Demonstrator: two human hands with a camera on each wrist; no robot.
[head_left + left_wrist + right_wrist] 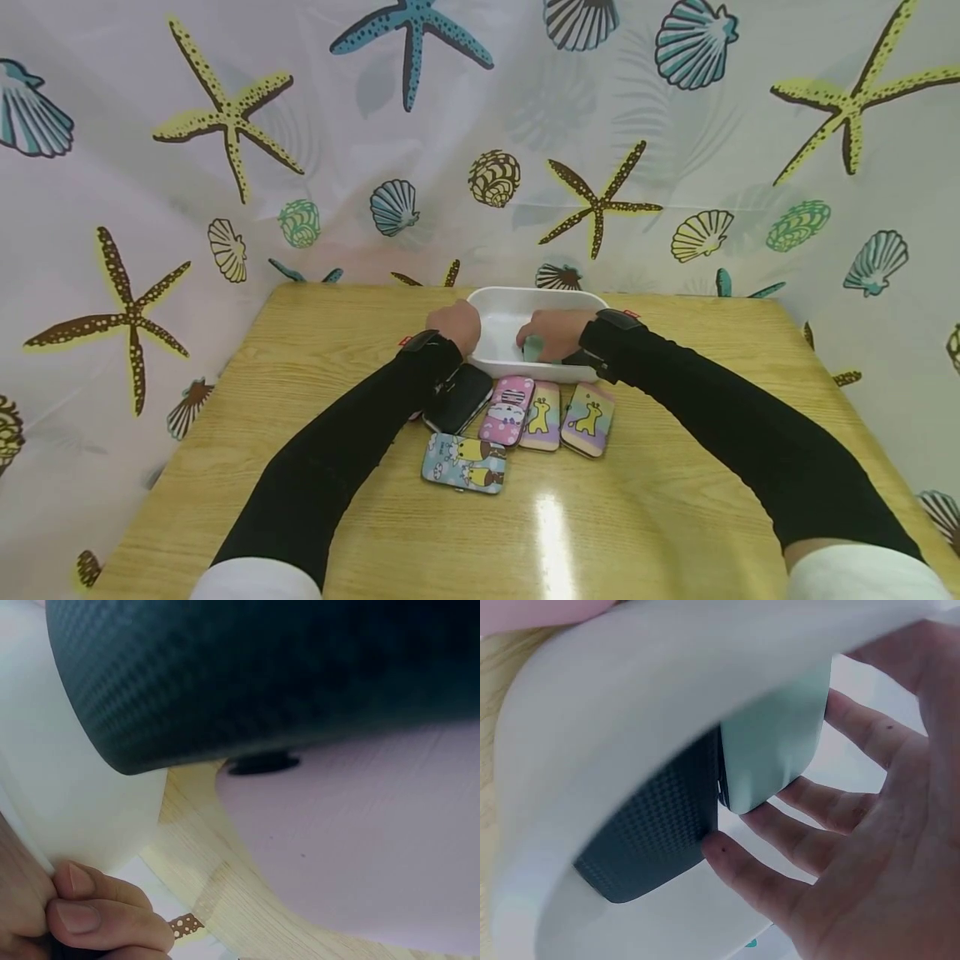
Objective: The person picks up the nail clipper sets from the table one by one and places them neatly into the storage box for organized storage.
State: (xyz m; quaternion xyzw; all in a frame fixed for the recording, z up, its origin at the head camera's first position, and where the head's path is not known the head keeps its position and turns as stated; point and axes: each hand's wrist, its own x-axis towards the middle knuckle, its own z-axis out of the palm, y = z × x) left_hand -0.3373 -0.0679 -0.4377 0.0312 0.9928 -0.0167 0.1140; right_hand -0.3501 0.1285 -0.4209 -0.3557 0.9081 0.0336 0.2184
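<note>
A white plastic bin (536,292) stands toward the back of the wooden table. My left hand (455,325) grips its left rim, fingers curled at the edge in the left wrist view. Inside the bin, my right hand (558,333) holds a small mint-green hard case (780,735), with fingers along its edges. A black textured case (660,832) lies against the mint one in the bin, touched by one fingertip. The bin's near wall partly hides both cases in the right wrist view.
In front of the bin lie a black case (459,398), a pink case (507,410), two giraffe cases (542,417) and a light-blue case (465,462). A further pink edge shows beside the left sleeve. A shell-patterned cloth (450,167) hangs behind the table.
</note>
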